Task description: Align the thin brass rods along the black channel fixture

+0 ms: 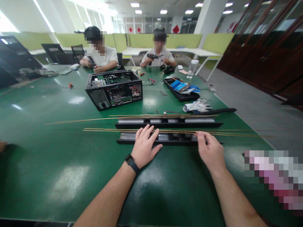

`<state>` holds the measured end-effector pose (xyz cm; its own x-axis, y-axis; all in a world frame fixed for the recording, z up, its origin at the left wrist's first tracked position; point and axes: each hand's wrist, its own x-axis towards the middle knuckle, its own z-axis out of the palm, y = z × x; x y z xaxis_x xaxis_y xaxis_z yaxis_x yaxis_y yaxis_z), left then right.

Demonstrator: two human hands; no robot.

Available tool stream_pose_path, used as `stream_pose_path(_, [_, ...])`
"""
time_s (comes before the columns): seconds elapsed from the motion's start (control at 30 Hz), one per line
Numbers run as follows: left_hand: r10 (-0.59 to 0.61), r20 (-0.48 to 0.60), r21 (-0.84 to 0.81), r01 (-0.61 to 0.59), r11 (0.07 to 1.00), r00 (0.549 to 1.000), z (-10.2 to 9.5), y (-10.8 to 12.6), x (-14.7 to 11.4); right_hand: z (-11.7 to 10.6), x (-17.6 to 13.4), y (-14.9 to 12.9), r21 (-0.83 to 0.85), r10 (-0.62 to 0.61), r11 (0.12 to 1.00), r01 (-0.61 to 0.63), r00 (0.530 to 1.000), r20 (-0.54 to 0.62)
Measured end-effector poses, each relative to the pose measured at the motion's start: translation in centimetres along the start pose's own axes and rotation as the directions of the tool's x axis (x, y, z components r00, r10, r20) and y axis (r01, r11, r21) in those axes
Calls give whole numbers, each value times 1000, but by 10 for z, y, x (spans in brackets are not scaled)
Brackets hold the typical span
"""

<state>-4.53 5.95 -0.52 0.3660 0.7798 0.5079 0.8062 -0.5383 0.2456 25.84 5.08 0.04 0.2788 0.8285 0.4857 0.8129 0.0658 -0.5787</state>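
My left hand [145, 148], with a dark watch on the wrist, is spread palm down over the near black channel strip [170, 143]. Its fingertips reach the long thin brass-coloured rods [106, 129] lying along that strip. Toward the strip's right end, my right hand [211, 151] pinches the rods between thumb and curled fingers; how many is unclear. The rods extend past both ends of the strip. Parallel and just beyond lies a second black channel strip [142, 125], with more thin rods [80, 121] along it.
An open black computer case [113, 91] stands beyond the strips. Farther right are a black tray [183, 97] with blue parts, gloves [197, 106], a black bar [220, 111] and a clear bottle [192, 69]. Two people sit across the green table [71, 176], each holding a tool.
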Motion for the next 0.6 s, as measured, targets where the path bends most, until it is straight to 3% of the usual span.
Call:
stream_pose_path(0.2, [0,-3,2,0,1000,1000,0,0,0,0,-1,-6,74,-124,990,121,991,48])
stream_pose_path(0.4, [-9,4,-4,9,1000,1000,0,0,-1,0,0,0,25,28,999,-29,999,17])
stream_pose_path(0.6, [-7,6,6,7,1000,1000,0,0,0,-1,-1,-7,61,-86,995,83,995,59])
